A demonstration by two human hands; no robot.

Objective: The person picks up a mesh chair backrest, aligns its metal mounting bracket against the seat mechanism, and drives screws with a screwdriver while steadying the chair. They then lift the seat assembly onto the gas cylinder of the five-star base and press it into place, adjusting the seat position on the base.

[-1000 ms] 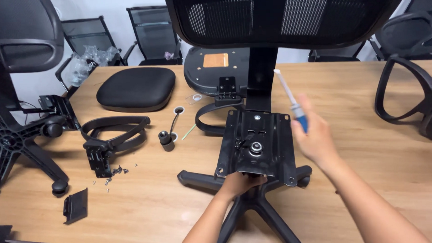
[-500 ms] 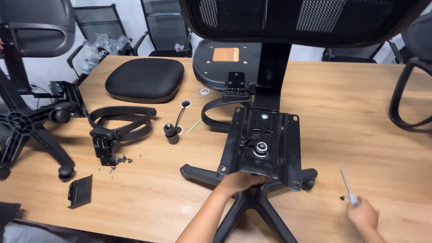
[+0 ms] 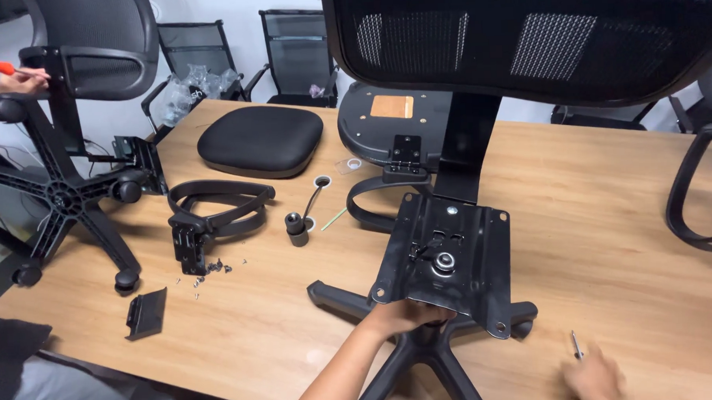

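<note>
1. Far left edge, somebody else's hand [image 3: 22, 81] is up against an upturned office chair, with an orange-handled tool [image 3: 0, 67] poking out of it. That chair's five-star base [image 3: 65, 196] sticks out sideways with its casters on.
2. On the counter [image 3: 625, 214] just right of that: a small flat black plastic piece [image 3: 147, 313], then a pair of black armrests [image 3: 214, 206] lying on each other with a scatter of little screws [image 3: 212, 270] beside them.
3. Behind those sits the black seat cushion [image 3: 261, 140], and in front of it a black lever with a knob end [image 3: 301, 221].
4. Middle of the shot, the left hand [image 3: 401, 315] is curled around the near edge of the black metal seat plate [image 3: 446, 256], so it's closed and gripping that plate.
5. The plate is tilted up towards the camera and sits on top of a second star base [image 3: 424, 355], which lies on the counter near the front edge.
6. Right behind the plate is a mesh backrest [image 3: 524, 40] on its black spine, filling the top of the view, with a seat pan [image 3: 389, 124] flat behind it.
7. Bottom right, the right hand [image 3: 595, 377] is blurry and low by the counter, with a thin screwdriver [image 3: 576, 345] sticking up from it. It looks closed on the tool, though the fingers are hard to make out.
8. Far right, another black armrest loop [image 3: 691, 196] hangs over the counter's edge.
</note>
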